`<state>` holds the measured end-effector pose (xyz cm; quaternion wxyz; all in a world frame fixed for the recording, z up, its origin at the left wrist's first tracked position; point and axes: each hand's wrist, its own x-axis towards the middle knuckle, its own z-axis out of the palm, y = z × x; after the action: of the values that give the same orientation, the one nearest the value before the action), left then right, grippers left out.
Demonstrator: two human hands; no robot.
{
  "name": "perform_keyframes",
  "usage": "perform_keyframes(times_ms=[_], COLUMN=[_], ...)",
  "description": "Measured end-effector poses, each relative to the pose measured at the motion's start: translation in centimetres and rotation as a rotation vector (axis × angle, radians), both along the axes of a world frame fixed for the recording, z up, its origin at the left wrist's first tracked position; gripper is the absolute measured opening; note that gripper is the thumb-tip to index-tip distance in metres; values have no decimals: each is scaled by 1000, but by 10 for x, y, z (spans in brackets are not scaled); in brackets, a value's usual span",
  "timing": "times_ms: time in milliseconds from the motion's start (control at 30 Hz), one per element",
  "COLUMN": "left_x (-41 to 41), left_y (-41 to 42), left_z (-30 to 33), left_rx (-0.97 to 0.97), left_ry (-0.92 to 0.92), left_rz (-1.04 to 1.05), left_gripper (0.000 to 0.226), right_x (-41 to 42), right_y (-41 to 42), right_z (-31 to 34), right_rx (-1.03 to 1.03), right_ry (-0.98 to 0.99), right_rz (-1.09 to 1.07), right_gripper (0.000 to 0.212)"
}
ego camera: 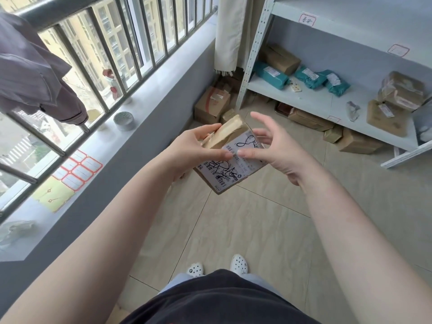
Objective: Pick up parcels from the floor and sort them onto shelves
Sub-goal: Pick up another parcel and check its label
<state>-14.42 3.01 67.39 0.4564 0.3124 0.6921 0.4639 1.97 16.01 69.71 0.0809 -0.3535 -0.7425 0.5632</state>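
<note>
- A grey garment (35, 73) is hanging over the window bars at far left, above a sill (121, 146) that is carrying a roll of tape (124, 121) and a sheet of red-bordered labels (78, 170).
- The left hand (198, 148) is gripping a small brown parcel (230, 155) in mid-air over the tiled floor (245, 230), fingers wrapping its far end and the thumb pressing on the white shipping label.
- The right hand (273, 150) is meeting the parcel from the other side; its thumb is resting on the label while the fingers are spread and loosely curled, mostly clear of the box.
- More cardboard boxes (211, 105) are sitting on the floor by the wall and under the rack.
- At right, the grey shelf (311, 101) is already holding teal bags (271, 75) and brown parcels (397, 94).
- Judged risk: with the parcel tilting and only one hand truly holding it, it could be slipping free if that grip eases before the other closes; a misread scrawl on the label could be sending it to the wrong shelf.
</note>
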Motion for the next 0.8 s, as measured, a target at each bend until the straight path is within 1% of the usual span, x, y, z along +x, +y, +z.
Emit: perform_keyframes(times_ms=[67, 133, 167, 267, 333, 400, 467, 500, 533, 600, 667, 733, 800], left_x=[2, 4, 6, 14, 22, 31, 38, 41, 43, 44, 42, 39, 37], left_y=[1, 4, 5, 8, 8, 7, 6, 6, 7, 9, 10, 10, 11], left_z=[4, 5, 5, -3, -8, -13, -18, -20, -20, -22, -26, -28, -28], left_rx=[-19, -19, -16, -32, -43, -44, -43, -51, -66, -95, -93, -67, -7], left_ry=[60, 117, 172, 400, 437, 412, 322, 236, 118, -158, -362, -455, -493], left_rz=[-36, -8, 29, 223, 378, 479, 535, 555, 573, 580, 518, 427, 404], left_gripper=[83, 85, 90, 119, 131, 134, 134, 135, 135, 129, 120, 105, 75], right_x=[0, -1, -1, -5, -10, -15, -18, -19, -20, -22, -24, -25, -25], right_y=[1, 1, 1, -3, -11, -21, -31, -36, -39, -46, -49, -51, -49], right_z=[2, 0, -4, -17, -24, -32, -36, -37, -38, -38, -39, -39, -42], right_rx=[-16, -49, -64, -141, -205, -280, -389, -443, -486, -538, -561, -572, -571], right_ry=[-3, 29, 50, 127, 178, 212, 265, 285, 297, 320, 335, 341, 333], right_rz=[42, 1, -40, -238, -398, -523, -607, -632, -638, -632, -636, -620, -589], right_gripper=[86, 74, 72, 75, 71, 67, 62, 61, 58, 46, 39, 32, 27])
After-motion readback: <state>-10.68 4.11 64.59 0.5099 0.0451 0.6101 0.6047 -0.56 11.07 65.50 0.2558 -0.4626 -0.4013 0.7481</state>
